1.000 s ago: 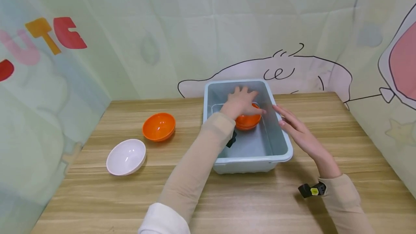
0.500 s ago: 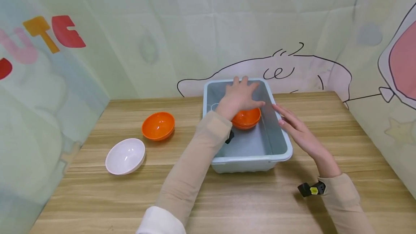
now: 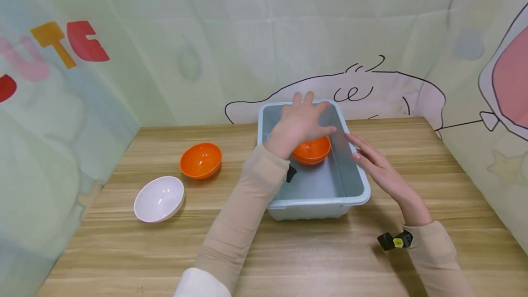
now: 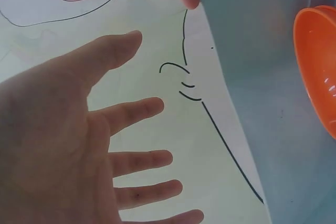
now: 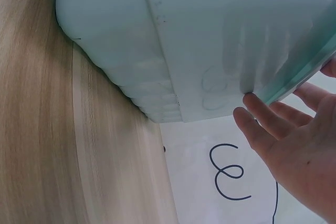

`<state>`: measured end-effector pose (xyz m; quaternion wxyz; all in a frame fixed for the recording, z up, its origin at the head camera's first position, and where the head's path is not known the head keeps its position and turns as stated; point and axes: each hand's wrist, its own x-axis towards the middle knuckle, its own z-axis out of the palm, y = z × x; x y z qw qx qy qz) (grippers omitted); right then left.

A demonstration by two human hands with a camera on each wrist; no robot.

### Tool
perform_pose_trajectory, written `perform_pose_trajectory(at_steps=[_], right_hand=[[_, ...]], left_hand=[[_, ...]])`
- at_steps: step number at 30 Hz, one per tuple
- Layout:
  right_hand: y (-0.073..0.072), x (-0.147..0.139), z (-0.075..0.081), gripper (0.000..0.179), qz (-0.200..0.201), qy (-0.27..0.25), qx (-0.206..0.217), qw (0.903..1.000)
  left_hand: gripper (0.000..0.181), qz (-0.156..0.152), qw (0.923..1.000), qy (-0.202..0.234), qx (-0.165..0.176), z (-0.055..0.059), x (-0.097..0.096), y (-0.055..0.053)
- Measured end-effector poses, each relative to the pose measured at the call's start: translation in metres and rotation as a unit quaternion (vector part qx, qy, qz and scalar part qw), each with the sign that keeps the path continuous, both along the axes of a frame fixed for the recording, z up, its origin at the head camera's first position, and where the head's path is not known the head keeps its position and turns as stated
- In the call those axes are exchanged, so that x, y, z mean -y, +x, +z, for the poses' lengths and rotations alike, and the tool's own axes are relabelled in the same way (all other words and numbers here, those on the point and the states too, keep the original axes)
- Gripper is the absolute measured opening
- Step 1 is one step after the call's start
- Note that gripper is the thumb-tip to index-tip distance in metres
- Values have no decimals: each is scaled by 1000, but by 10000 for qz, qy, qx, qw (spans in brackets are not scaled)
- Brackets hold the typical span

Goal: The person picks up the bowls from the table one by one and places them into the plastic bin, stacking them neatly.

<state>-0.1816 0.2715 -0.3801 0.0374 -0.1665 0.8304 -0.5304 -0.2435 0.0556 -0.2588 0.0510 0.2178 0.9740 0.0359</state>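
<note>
A pale blue plastic bin [image 3: 317, 210] stands on the table, with stacked orange bowls [image 3: 312, 151] inside it. Above the bowls hovers my left hand [image 3: 298, 125], its fingers straight and spread, holding nothing. In the left wrist view that hand [image 4: 63, 145] is apart from the orange bowl [image 4: 317, 66] and the bin wall. My right hand [image 3: 381, 171] rests its extended fingers on the bin's right rim. The right wrist view shows those fingertips [image 5: 252, 103] touching the bin's outer wall [image 5: 199, 40] under the rim.
Left of the bin, another orange bowl [image 3: 200, 161] sits on the wooden table [image 3: 313, 260]. A white bowl [image 3: 159, 199] lies nearer the front left. A printed cloth backdrop [image 3: 206, 49] hangs directly behind the bin and along both sides.
My left hand has risen from the stacked bowls and drawn slightly left, its fingers spread. The stack stays in the bin. My right hand keeps its place at the rim.
</note>
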Motion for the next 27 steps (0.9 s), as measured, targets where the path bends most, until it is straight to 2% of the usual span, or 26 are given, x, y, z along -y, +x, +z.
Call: perform_pose_trajectory(at_steps=[9,14,27], right_hand=[[-1,2,0,48,-10,16,-50,10000],[0,2,1,48,13,21,-58,10000],[1,1,-1,47,-89,23,-31,10000]], left_hand=[[70,55,10000,9,-68,8,13,11],[68,66,9996,64,-254,11,22,15],[65,121,9956,737,-561,15,49,26]])
